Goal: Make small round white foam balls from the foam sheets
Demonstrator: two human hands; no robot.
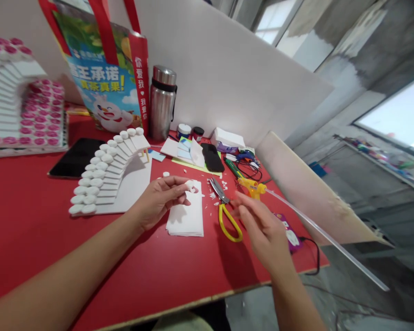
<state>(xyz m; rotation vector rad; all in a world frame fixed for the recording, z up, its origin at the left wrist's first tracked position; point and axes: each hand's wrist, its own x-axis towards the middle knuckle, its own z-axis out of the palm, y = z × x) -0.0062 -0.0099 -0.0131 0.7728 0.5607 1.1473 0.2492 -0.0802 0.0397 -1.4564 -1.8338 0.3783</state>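
Note:
My left hand pinches a small white curled strip, which looks like paper, between thumb and fingers. Under it lies a stack of white paper sheets. My right hand hovers over the table beside yellow-handled scissors and a yellow glue gun; its fingers are smeared by motion, so whether they hold anything is unclear. A clear glue stick juts out from the glue gun's back. Left of my left hand stands a curved white model staircase edged with round white rolls.
White paper scraps lie around the scissors' blades. A steel flask, a colourful bag, a black phone and a dark tablet stand or lie farther back. A pink-and-white model is at far left; a purple box sits right.

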